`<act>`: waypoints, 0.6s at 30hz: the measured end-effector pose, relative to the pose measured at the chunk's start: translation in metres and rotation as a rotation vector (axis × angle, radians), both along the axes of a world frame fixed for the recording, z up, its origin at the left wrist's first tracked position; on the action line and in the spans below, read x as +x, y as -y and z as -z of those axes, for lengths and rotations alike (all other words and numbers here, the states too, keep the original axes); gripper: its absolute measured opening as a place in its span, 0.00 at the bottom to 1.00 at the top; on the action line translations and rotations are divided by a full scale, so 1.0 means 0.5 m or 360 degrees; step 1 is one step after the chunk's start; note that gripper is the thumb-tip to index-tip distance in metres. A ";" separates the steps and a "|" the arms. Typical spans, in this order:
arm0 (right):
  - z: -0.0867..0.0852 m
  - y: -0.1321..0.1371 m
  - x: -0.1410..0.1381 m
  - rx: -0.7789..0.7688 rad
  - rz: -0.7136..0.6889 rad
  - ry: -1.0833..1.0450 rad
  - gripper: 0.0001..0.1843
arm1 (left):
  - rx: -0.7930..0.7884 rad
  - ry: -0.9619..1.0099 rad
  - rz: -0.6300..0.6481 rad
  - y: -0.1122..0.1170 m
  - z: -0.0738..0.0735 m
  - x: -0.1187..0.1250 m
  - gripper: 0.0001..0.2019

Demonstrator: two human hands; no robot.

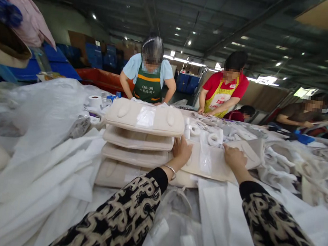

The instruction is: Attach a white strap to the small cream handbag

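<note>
My left hand [181, 151] rests at the right edge of a stack of cream padded bags [141, 136], fingers curled against it; a thin bracelet sits on the wrist. My right hand [234, 157] presses flat on a cream bag [215, 163] lying on the table between both hands. A clear plastic strip [205, 156] lies across that flat bag. Both arms wear black-and-beige patterned sleeves.
White fabric sheets [40, 179] and clear plastic bags [42, 112] cover the left and near table. A tape roll [95, 101] stands at the back left. White straps and parts [210, 134] lie beyond the bag. Across the table, three people work, two of them in aprons.
</note>
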State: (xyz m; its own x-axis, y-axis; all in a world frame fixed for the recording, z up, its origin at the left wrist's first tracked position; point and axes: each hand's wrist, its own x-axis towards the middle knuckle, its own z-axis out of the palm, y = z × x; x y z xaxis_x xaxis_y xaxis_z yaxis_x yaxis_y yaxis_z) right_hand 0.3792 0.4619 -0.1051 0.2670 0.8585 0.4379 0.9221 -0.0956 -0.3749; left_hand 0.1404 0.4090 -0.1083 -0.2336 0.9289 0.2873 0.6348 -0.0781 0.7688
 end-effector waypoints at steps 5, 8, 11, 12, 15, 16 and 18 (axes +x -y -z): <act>-0.056 0.120 -0.139 0.0101 0.0191 0.0339 0.27 | 0.0267 -0.0279 0.0326 0.034 -0.025 0.021 0.26; -0.094 0.227 -0.225 0.0002 0.0040 0.0466 0.27 | 0.0377 -0.0318 0.0535 0.065 -0.063 0.026 0.28; -0.121 0.344 -0.286 -0.0168 -0.0172 0.0404 0.25 | 0.0403 -0.0315 0.0706 0.133 -0.093 0.006 0.27; -0.130 0.383 -0.298 -0.0219 -0.0239 0.0325 0.24 | 0.0396 -0.0335 0.0776 0.168 -0.100 -0.008 0.27; -0.168 0.498 -0.301 -0.0286 -0.0342 -0.0095 0.22 | 0.0374 -0.0458 0.0897 0.305 -0.108 -0.078 0.30; -0.183 0.537 -0.291 -0.0259 -0.0348 -0.0276 0.22 | 0.0363 -0.0497 0.0890 0.359 -0.108 -0.111 0.30; -0.213 0.617 -0.262 -0.0154 -0.0331 -0.0627 0.20 | 0.0308 -0.0525 0.0808 0.476 -0.101 -0.190 0.30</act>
